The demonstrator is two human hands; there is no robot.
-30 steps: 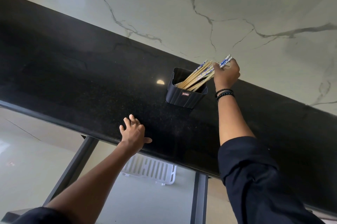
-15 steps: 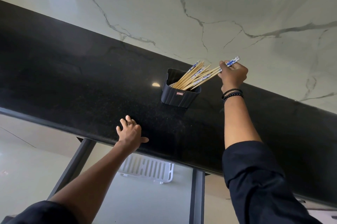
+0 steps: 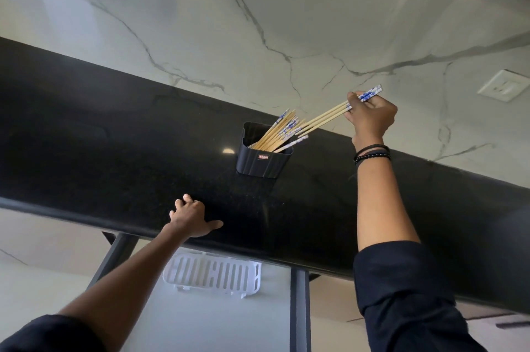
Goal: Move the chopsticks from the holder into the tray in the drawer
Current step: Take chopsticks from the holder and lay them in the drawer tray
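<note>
The person's right hand (image 3: 371, 116) is gripping a few chopsticks (image 3: 324, 118) near their blue-and-white patterned ends, with the fingers curled round them and the thumb pressing from the side. The patterned ends are sticking out past the knuckles toward the marble wall (image 3: 258, 7). The plain wooden ends are pointing down and to the left, and they are reaching the tops of the other chopsticks (image 3: 279, 133). Whether the held ones are touching that bundle cannot be told.

The other chopsticks are leaning to the right inside the dark ribbed holder (image 3: 262, 161), which is standing on the black counter (image 3: 114, 136) close to the wall. Dark bracelets (image 3: 371, 152) are circling the right wrist.

The left hand (image 3: 190, 217) is resting palm down on the counter near its front edge, holding nothing. Its thumb is spreading out to the right and its fingers are bending slightly against the stone.

Below the counter edge, a white slotted tray (image 3: 213, 278) is lying in the open drawer (image 3: 200, 323), with its far side hiding under the counter. A wall socket (image 3: 504, 85) is showing at the right.
</note>
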